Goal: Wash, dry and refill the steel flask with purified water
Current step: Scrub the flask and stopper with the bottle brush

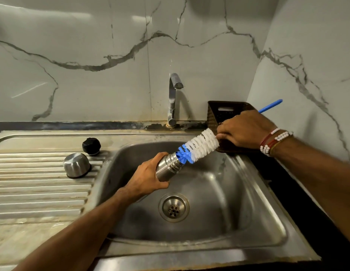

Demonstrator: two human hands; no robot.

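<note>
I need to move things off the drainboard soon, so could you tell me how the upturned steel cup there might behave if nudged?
The steel cup stands mouth down on the ribbed drainboard, so it probably won't tip or roll. Its polished wall looks slippery, and it likely slides along the ribs easily.

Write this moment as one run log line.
step: scrubbing | left hand: holds steel flask over sink | right hand: bottle brush at mouth | tap: off

Flask [167, 166] held tilted over sink basin [238, 192], brush [197, 146] inserted at flask mouth, cup [77, 165] and stopper [91, 146] placed on drainboard [33, 184] left of basin, tap [173, 100] mounted behind basin, basket [227, 114] positioned at rear right corner.
</note>
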